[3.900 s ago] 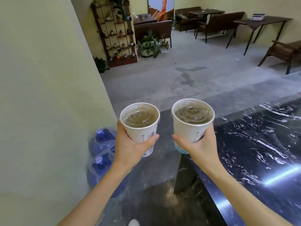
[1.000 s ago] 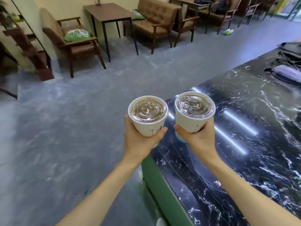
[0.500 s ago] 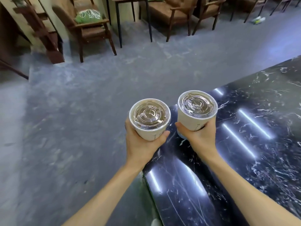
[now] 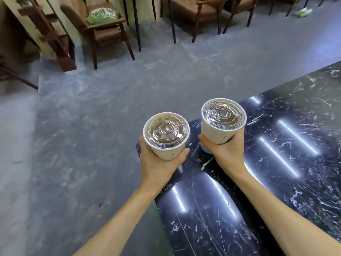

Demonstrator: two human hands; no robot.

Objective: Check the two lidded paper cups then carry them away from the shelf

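Two white paper cups with clear plastic lids are held upright in front of me, side by side and apart. My left hand (image 4: 158,163) wraps the left cup (image 4: 167,134) from below, over the corner of a black marble counter (image 4: 276,182). My right hand (image 4: 224,154) grips the right cup (image 4: 223,120), which sits a little higher and farther, above the counter top. Brown liquid shows through both lids. No shelf for the cups is in view.
Grey concrete floor (image 4: 83,135) spreads to the left and ahead. A wooden armchair with a green cushion (image 4: 103,14) stands at the back, beside dark table legs (image 4: 136,24) and more wooden chairs (image 4: 201,13). A dark wooden rack (image 4: 53,34) leans at far left.
The view has swung from the wall and plant rack to the seating area and tilted down. Both cups stay held; the right cup has moved out over the counter.
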